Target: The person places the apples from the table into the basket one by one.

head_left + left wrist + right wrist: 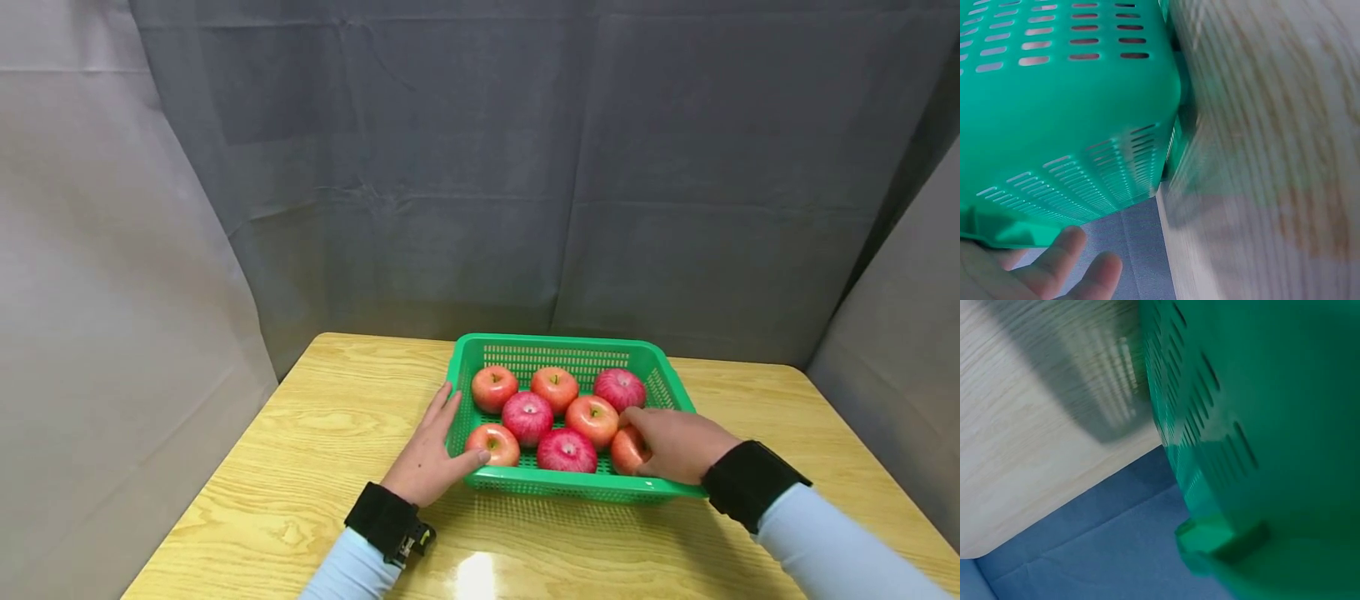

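A green plastic basket (555, 340) with slotted walls holds several apples, some orange-red and some deep pink. My right hand (686, 446) reaches over the basket's right side, its fingers and thumb round an orange-red apple (628, 454) in the front right corner. Spread along the left rim is my left hand (427, 462), fingers fairly straight, the thumb over the front left corner beside another orange-red apple (492, 444). In the left wrist view its fingertips (1100, 275) show at the basket's rim. The right wrist view has only the basket's outer wall (1285, 487); that hand is hidden there.
The basket stands on a wood-grain table (300, 467), near its back edge. Behind hangs a dark grey cloth (450, 167), with pale cloth (112, 292) at the left side and more at the right. Both wrists wear black bands.
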Motion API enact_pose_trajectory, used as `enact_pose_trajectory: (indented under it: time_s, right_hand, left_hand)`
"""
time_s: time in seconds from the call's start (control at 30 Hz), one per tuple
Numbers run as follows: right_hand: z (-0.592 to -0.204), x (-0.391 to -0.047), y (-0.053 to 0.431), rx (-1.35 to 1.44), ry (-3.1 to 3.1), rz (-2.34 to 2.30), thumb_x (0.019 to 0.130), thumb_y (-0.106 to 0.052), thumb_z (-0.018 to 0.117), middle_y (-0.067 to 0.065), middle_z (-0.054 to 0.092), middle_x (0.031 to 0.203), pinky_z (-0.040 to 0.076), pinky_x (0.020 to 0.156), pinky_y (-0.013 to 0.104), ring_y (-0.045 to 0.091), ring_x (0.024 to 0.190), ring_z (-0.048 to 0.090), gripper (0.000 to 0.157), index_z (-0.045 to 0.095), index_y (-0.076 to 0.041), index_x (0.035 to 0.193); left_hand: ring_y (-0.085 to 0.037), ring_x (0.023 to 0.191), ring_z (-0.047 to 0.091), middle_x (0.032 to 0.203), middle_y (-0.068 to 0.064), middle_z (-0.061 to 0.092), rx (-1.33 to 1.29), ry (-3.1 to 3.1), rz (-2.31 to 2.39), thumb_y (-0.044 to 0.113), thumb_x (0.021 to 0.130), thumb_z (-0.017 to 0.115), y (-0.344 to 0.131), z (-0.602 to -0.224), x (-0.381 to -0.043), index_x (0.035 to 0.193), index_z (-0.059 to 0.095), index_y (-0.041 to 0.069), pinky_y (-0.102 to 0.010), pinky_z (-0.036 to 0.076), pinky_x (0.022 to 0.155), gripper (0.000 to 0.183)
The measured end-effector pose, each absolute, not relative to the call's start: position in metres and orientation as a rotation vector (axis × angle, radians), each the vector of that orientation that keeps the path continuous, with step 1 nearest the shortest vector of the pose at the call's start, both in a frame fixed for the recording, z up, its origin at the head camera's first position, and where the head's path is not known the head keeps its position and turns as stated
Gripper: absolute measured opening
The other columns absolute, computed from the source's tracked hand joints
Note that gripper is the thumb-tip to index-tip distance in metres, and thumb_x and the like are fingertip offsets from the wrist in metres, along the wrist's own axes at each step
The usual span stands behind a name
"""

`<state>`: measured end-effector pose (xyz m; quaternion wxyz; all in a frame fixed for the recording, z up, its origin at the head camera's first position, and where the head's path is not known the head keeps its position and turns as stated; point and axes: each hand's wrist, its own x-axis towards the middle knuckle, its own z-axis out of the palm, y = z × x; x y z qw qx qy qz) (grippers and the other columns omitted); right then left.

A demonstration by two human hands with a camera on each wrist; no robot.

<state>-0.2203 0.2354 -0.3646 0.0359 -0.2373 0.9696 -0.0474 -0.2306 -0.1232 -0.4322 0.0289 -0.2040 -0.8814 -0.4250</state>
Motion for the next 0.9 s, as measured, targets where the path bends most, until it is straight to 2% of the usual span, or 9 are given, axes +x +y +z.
enact_pose_trajectory:
  time_s: [0.17, 0.4, 0.67, 0.8, 0.9]
  right_hand:
    - [-0.366, -0.222, 0.236, -0.698, 2.936, -0.192, 0.074, -0.030, 0.079, -0.008, 0.051, 0.074, 0.045, 0.066, 0.035, 0.012, 0.069, 0.047, 0.036, 0.055, -0.017, 0.098]
    - [-0.368, -0.226, 0.236, -0.654, 2.888, -0.239, 0.074, -0.032, 0.079, -0.006, 0.053, 0.079, 0.045, 0.068, 0.036, 0.013, 0.072, 0.047, 0.040, 0.054, -0.016, 0.101]
    - [-0.367, -0.226, 0.237, -0.692, 2.934, -0.305, 0.082, -0.042, 0.071, -0.007, 0.057, 0.110, 0.048, 0.087, 0.042, 0.012, 0.096, 0.049, 0.049, 0.055, -0.017, 0.121]
    - [-0.361, -0.222, 0.236, -0.700, 3.003, -0.332, 0.083, -0.044, 0.070, -0.007, 0.054, 0.116, 0.049, 0.088, 0.042, 0.011, 0.103, 0.046, 0.051, 0.054, -0.020, 0.125]
    - [-0.356, -0.217, 0.233, -0.734, 3.067, -0.332, 0.083, -0.042, 0.071, -0.003, 0.052, 0.121, 0.049, 0.089, 0.044, 0.014, 0.109, 0.045, 0.056, 0.052, -0.019, 0.130]
  left_hand:
    - [-0.017, 0.135, 0.019, 0.157, 0.002, 0.006, -0.652, -2.710, -1.308, 0.047, 0.081, 0.070, -0.122, -0.433, -0.233, 0.150, 0.023, 0.010, -0.050, 0.039, 0.100, 0.091]
    - [-0.020, 0.134, 0.023, 0.157, 0.001, 0.007, -0.665, -2.700, -1.314, 0.046, 0.081, 0.070, -0.124, -0.434, -0.235, 0.149, 0.025, 0.009, -0.051, 0.040, 0.099, 0.090]
    - [-0.019, 0.135, 0.018, 0.157, 0.001, 0.007, -0.696, -2.755, -1.211, 0.050, 0.082, 0.069, -0.135, -0.428, -0.239, 0.150, 0.022, 0.009, -0.050, 0.038, 0.101, 0.092]
    - [-0.021, 0.136, 0.015, 0.157, 0.000, 0.007, -0.703, -2.783, -1.171, 0.052, 0.082, 0.068, -0.140, -0.425, -0.242, 0.150, 0.021, 0.009, -0.051, 0.036, 0.102, 0.093]
    - [-0.024, 0.136, 0.015, 0.157, -0.001, 0.008, -0.704, -2.811, -1.134, 0.058, 0.081, 0.065, -0.143, -0.424, -0.242, 0.150, 0.022, 0.010, -0.051, 0.036, 0.102, 0.095]
